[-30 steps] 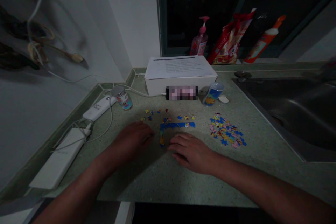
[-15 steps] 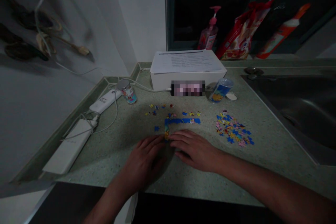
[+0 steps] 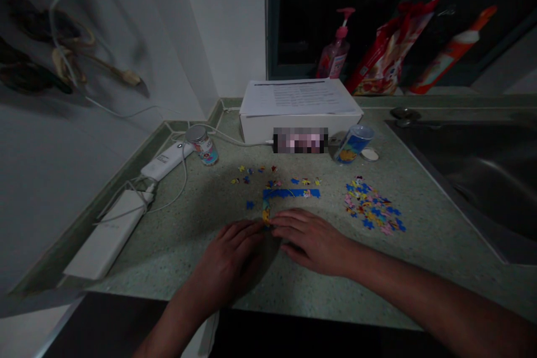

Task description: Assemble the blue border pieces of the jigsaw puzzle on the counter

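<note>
On the counter lies an L-shaped part of a jigsaw puzzle (image 3: 289, 193), with a blue strip along the top and a short column at its left side. At the column's lower end, the fingertips of my left hand (image 3: 232, 249) meet it from the left. From the other side, my right hand (image 3: 312, 238) reaches the same end with its fingers stretched out. Both thumbs stand apart from the fingers, and neither hand shows a piece gripped. Loose puzzle pieces (image 3: 250, 205) lie left of and above the strip. A pile of puzzle pieces (image 3: 373, 206) is to the right.
A blue canister (image 3: 353, 144) and a round lid (image 3: 370, 154) stand behind the pile. A lidded jar (image 3: 203, 146), power banks (image 3: 111, 238) and cables are at left. Behind is a white box (image 3: 255, 127) with a phone (image 3: 300, 140) against it; a sink (image 3: 465, 179) is right.
My hands stay at the column's lower end, with only slight finger movement. A bit of blue now shows between the fingertips there. The view has shifted slightly.
</note>
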A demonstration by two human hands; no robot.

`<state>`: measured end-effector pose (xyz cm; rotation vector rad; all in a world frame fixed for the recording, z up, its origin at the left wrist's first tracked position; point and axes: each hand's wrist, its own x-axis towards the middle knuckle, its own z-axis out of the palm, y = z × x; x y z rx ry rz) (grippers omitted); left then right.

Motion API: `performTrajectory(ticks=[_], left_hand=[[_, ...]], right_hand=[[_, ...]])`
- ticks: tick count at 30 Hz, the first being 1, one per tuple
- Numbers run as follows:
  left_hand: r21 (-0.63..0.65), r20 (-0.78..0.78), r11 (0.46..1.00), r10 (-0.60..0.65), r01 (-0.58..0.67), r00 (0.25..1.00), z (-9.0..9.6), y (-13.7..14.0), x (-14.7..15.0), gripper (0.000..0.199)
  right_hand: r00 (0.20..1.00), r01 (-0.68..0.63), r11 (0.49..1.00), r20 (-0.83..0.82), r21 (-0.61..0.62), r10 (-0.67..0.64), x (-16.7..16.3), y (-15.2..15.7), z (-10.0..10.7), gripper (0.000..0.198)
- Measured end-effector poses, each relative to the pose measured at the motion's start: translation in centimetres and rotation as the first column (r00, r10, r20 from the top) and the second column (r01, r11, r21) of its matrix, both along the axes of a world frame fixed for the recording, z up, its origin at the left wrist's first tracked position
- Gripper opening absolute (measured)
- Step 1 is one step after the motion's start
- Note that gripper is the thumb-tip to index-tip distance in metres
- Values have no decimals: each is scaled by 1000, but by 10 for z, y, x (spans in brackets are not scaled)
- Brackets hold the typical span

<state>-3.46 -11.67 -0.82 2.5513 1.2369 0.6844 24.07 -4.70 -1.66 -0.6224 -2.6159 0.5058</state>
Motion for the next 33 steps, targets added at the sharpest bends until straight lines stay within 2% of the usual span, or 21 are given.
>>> performTrajectory(ticks=[11, 25, 33], left_hand=[[85, 24, 996, -17, 15, 1000, 1, 1, 1, 29], [76, -35, 997, 3, 0, 999, 4, 2, 3, 37], [95, -46, 995, 15, -11, 999, 1, 1, 3, 37]], right_hand=[[1000, -20, 999, -13, 35, 21, 0, 0, -2, 29], [998, -19, 995, -66, 97, 26, -1, 0, 4, 25], [997, -26, 996, -66, 89, 32, 0, 0, 1, 26]])
